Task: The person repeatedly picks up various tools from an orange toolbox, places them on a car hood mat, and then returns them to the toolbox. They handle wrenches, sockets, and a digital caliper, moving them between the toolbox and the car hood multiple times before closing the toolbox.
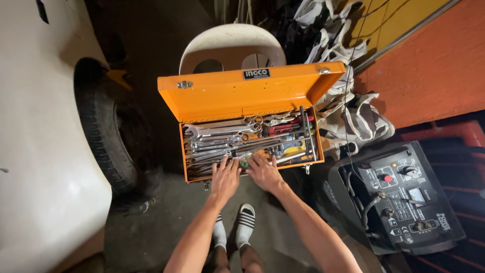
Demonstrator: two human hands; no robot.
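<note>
In the middle of the frame an orange metal toolbox [251,101] stands with its lid thrown back, and behind it, at the upper centre, the back of a white plastic chair [232,48] shows. The person's left hand [225,178] and right hand [263,172] lie at the near edge of the box, both flat with the fingers spread, the fingertips reaching over the front wall onto the tools; neither hand closes around anything. Inside lie many steel wrenches [212,139] on the left side, a long T-handle wrench [306,132] on the right, and red-handled pliers [285,127] near the hinge side. Between the two hands a small green round part [244,164] is seen; what it is cannot be told. The box looks heavy, being steel and full of steel tools, and it is stiff, so it will probably not bend when lifted, but the loose tools can slide and rattle if it tilts. The painted walls seem smooth; a good hold would be under the two short ends or on the front rim. The wrenches are hard and rather slippery, best taken by the shank. At the left a white car with a dark tyre [103,136] stands, at the lower right a black welding machine [399,197], and below the hands the feet in striped slippers [245,222].
</note>
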